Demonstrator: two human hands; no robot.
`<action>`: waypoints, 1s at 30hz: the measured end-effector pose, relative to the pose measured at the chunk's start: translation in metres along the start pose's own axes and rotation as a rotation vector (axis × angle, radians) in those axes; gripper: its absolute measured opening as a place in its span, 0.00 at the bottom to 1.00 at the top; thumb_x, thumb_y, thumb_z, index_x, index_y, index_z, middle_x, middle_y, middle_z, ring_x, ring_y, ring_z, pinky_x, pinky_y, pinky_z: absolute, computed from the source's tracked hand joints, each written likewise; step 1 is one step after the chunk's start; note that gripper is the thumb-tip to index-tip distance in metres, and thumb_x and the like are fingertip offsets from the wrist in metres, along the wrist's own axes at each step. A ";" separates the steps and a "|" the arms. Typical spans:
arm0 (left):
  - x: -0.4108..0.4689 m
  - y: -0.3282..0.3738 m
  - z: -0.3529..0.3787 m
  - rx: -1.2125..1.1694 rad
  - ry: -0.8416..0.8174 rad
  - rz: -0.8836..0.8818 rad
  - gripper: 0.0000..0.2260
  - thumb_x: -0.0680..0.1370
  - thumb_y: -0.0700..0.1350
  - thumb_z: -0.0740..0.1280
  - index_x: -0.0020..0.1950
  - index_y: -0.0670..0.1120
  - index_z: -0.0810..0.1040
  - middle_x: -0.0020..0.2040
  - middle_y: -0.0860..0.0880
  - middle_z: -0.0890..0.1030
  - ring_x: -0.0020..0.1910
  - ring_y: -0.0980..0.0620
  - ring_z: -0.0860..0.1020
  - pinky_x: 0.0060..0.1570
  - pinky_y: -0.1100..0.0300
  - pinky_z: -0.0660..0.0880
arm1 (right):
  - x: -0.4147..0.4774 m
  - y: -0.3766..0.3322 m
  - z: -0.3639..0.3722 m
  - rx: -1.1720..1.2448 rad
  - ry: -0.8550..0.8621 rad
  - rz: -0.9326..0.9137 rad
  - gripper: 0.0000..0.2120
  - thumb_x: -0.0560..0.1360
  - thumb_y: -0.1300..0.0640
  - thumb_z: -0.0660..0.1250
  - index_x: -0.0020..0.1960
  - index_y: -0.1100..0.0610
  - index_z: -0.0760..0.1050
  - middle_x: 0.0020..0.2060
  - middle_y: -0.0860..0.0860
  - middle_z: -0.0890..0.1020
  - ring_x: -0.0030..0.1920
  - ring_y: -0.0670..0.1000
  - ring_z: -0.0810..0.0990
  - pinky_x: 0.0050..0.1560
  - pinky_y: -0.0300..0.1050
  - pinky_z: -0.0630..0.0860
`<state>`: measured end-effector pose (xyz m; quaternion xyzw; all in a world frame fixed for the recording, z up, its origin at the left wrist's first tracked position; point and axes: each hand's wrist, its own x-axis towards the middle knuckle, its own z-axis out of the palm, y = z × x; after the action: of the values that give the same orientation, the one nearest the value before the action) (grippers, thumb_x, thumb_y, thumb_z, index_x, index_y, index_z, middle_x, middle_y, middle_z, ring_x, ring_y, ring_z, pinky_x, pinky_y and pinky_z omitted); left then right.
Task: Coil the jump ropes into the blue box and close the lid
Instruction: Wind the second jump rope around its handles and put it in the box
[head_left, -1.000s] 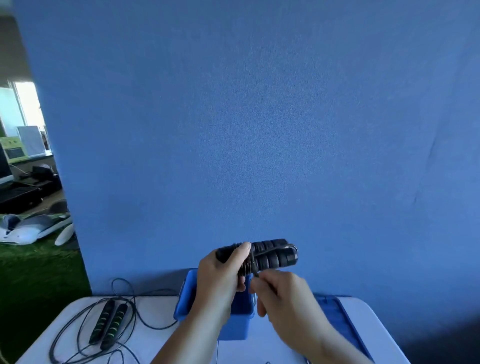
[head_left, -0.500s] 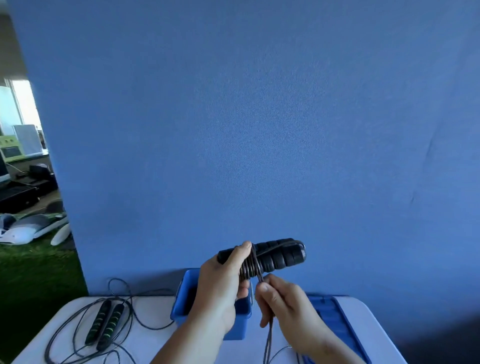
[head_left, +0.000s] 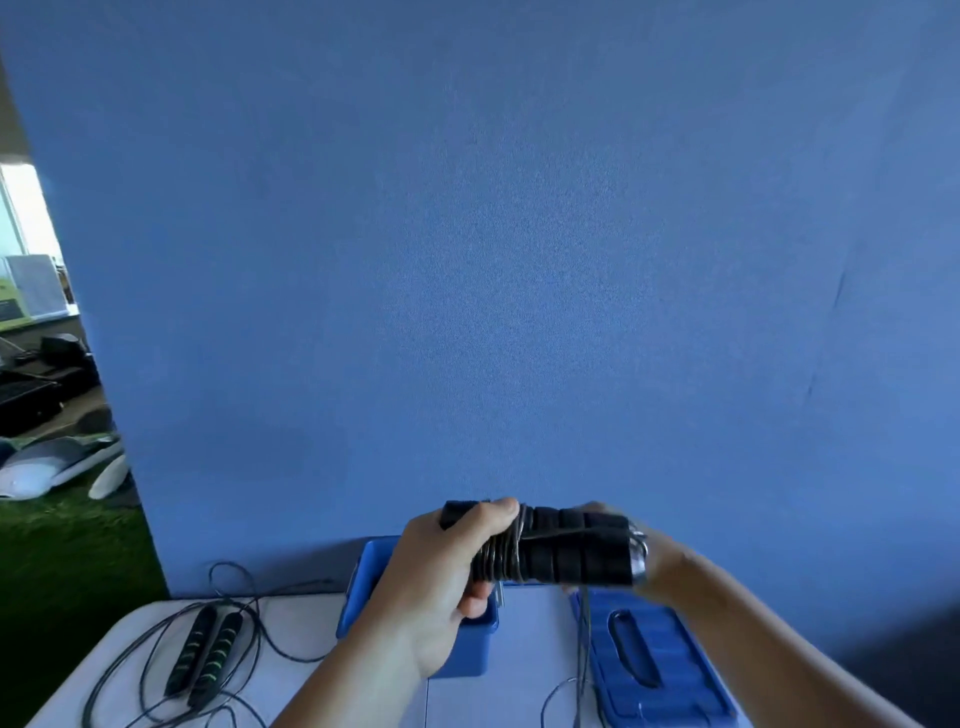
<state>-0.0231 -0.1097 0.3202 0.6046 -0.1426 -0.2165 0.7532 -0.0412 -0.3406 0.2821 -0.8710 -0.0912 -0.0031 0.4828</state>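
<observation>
Black foam handles (head_left: 561, 551) of one jump rope are held side by side in the air above the white surface (head_left: 519, 675), their long axis lying nearly level from left to right, with the capped ends pointing right. Several turns of thin dark cord (head_left: 501, 553) are wound around the pair close to their left end. The left hand (head_left: 441, 582) wraps that end, thumb on top and fingers curled under, clamped on the handles. The right hand (head_left: 649, 561) sits behind the right end; it seems to be gripping there, but blur and the handles hide its fingers, so I cannot tell how they are set. A loose strand of cord hangs from the bundle down to the surface. Below the hands stands the open blue box (head_left: 363, 597), and its blue lid (head_left: 654, 670) lies flat just to the right. A second jump rope (head_left: 205, 649) with green-marked handles lies uncoiled on the left of the surface, well apart from the box.
</observation>
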 end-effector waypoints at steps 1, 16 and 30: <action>-0.001 0.000 -0.001 0.022 -0.025 0.004 0.10 0.68 0.51 0.76 0.35 0.47 0.79 0.31 0.47 0.69 0.27 0.52 0.65 0.24 0.63 0.58 | 0.004 -0.006 -0.007 -0.062 -0.030 0.020 0.05 0.72 0.65 0.69 0.39 0.57 0.78 0.33 0.48 0.77 0.35 0.47 0.74 0.39 0.46 0.71; -0.004 -0.013 -0.012 0.223 -0.031 0.045 0.12 0.72 0.50 0.74 0.39 0.42 0.80 0.29 0.45 0.74 0.23 0.51 0.69 0.25 0.62 0.60 | 0.014 -0.124 -0.032 -0.674 -0.060 0.037 0.19 0.76 0.43 0.70 0.36 0.57 0.75 0.25 0.46 0.68 0.26 0.44 0.64 0.29 0.39 0.63; 0.011 -0.015 -0.006 0.163 0.236 0.129 0.14 0.74 0.46 0.74 0.35 0.42 0.73 0.27 0.45 0.67 0.24 0.49 0.63 0.25 0.60 0.60 | -0.026 -0.124 0.020 -0.245 0.174 0.149 0.14 0.78 0.55 0.63 0.36 0.55 0.80 0.24 0.46 0.71 0.26 0.49 0.66 0.30 0.42 0.64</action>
<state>-0.0128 -0.1131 0.3034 0.6745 -0.1089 -0.0828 0.7255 -0.0883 -0.2637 0.3734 -0.9242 0.0169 -0.0536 0.3777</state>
